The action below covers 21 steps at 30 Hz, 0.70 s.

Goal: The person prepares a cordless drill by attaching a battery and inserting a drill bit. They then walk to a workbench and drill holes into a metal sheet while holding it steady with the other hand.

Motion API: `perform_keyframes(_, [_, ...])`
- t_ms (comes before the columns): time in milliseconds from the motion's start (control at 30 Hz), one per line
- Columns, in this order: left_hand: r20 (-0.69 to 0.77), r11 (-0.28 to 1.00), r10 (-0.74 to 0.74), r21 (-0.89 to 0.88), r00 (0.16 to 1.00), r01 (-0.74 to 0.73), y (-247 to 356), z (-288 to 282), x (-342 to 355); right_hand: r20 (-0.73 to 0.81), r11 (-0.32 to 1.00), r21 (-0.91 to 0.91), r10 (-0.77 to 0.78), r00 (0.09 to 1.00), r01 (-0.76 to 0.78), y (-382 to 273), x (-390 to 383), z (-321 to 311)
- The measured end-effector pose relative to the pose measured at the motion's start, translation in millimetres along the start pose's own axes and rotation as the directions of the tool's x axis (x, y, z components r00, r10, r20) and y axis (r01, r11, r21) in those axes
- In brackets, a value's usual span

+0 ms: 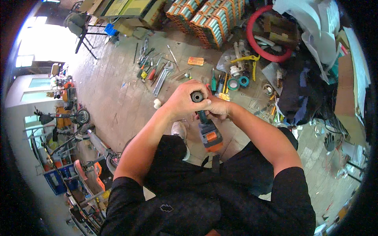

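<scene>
Between my knees I hold a cordless power drill [208, 131] with a dark body and an orange-and-black battery end. Its round, hollow nose points up toward me. My left hand [185, 98] is closed around the nose, thumb and fingers ringing it. My right hand [218, 106] is wrapped around the tool just below and beside the left one; its fingers are partly hidden. On the floor ahead lie a large wrench [162, 80], screwdrivers [152, 74] and other hand tools. A small white piece [157, 103] lies near my left forearm.
Rolls of tape [233, 84], yellow-handled cutters [245, 59] and an orange packet [195, 61] lie ahead. Beyond them stand bundled battery cells [216, 23] and a red ring-shaped tube [252, 35]. Scooters [80, 116] line the left wall. A cardboard sheet [346, 98] stands at right.
</scene>
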<state>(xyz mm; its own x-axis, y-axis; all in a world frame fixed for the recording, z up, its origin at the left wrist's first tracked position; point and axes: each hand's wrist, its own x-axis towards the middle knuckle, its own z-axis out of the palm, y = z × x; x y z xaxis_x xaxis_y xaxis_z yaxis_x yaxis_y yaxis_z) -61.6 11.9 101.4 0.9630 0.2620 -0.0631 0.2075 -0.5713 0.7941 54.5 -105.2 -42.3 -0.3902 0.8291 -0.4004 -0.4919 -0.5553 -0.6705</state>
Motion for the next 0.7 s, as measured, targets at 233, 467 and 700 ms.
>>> perform_keyframes(233, [-0.067, 0.983, 0.051, 0.18, 0.996, -0.038, -5.8, -6.9, -17.4, 0.091, 0.979, -0.205, 0.02, 0.996, -0.001, 3.8, 33.9, -6.3])
perform_keyframes(467, [-0.224, 0.981, -0.037, 0.178, 0.974, 0.078, -5.5, -12.0, -24.2, 0.163, 0.969, -0.239, -0.025, 0.986, 0.064, -28.0, 40.7, 5.4])
perform_keyframes(700, [-0.299, 0.936, 0.106, 0.351, 0.948, 0.006, 1.5, -27.9, -9.4, 0.076, 0.934, -0.334, -0.108, 0.991, 0.127, -54.1, 66.2, -6.2])
